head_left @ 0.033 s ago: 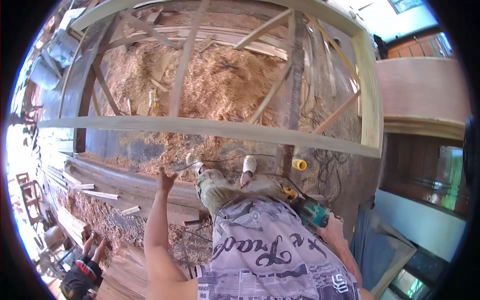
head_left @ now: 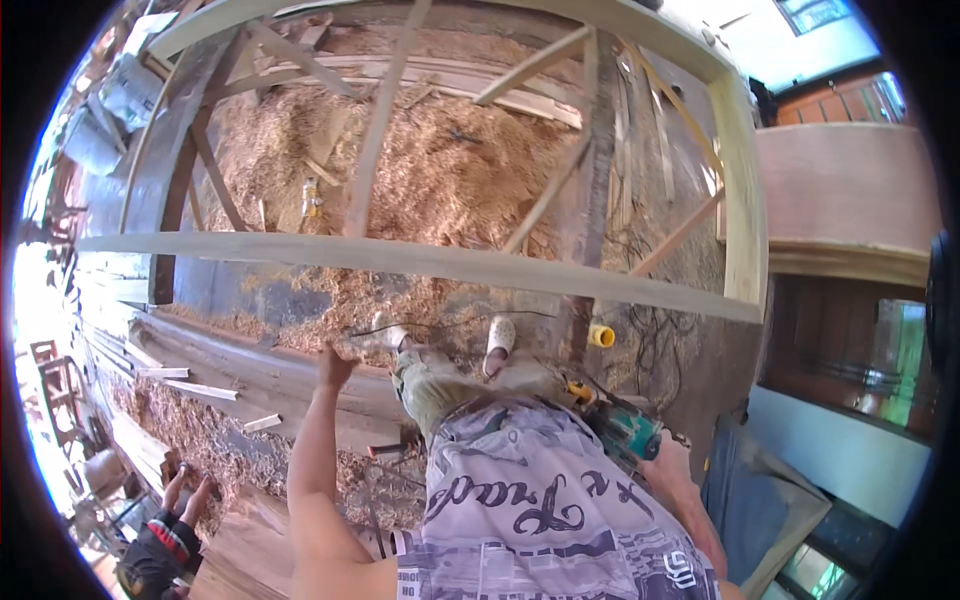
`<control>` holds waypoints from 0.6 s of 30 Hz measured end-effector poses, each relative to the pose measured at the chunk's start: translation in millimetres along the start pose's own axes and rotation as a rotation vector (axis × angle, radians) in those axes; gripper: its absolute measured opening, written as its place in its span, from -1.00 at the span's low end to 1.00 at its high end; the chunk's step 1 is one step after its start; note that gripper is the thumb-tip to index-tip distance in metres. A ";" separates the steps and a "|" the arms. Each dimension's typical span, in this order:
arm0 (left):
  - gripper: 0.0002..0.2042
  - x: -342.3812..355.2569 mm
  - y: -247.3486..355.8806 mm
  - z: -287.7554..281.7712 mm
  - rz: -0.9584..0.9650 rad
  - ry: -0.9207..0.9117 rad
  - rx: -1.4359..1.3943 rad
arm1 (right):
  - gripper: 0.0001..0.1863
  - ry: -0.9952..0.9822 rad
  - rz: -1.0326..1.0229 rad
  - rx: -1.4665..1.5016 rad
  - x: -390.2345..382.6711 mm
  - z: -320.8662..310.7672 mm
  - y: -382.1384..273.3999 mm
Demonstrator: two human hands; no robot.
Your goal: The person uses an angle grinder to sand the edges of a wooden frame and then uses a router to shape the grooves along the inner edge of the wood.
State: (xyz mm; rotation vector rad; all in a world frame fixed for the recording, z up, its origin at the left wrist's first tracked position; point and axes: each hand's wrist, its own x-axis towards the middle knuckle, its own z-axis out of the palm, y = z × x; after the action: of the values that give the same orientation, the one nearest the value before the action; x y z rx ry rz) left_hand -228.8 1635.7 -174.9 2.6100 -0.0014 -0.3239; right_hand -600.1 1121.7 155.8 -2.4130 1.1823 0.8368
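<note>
My left hand (head_left: 336,366) reaches forward in front of the wooden frame, fingers drawn together at the end of a thin dark cord (head_left: 455,323). The cord runs to the right in front of my feet. Down at my right side, my right hand (head_left: 668,456) is wrapped round the rear of a teal power tool (head_left: 630,433). A yellow part (head_left: 578,391) shows at the tool's front end; my shirt hides some of its body. Ahead stands the large pale wooden frame (head_left: 430,257) with slanted braces.
Wood shavings (head_left: 430,170) cover the floor inside the frame. A yellow cup-shaped piece (head_left: 601,335) and tangled dark cables (head_left: 655,345) lie to the right. Loose wood strips (head_left: 200,389) lie at left. Another person (head_left: 160,550) is at the lower left, near stacked boards (head_left: 245,545).
My left hand's fingers, spread before, have come together at the cord's end, and the hand has shifted slightly right. My right hand keeps its hold on the power tool.
</note>
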 end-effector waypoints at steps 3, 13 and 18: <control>-0.49 1.2 -19.9 5.3 0.010 -0.458 0.067 | -0.51 0.048 -0.194 -0.050 -16.1 -31.5 -54.2; -0.72 40.4 64.9 -40.6 0.339 -0.293 -0.825 | -0.47 0.056 -0.612 -0.416 -102.1 -139.9 -358.4; -0.57 55.0 88.0 -136.0 0.152 -0.703 -1.460 | -0.51 0.166 -1.152 -0.490 -129.7 -150.5 -506.9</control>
State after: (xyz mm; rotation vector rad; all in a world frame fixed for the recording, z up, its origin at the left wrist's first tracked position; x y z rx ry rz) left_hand -139.0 1621.6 -29.9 0.9774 -0.1435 -0.7834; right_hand -204.6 1428.0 370.7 -2.9180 -0.5298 0.5391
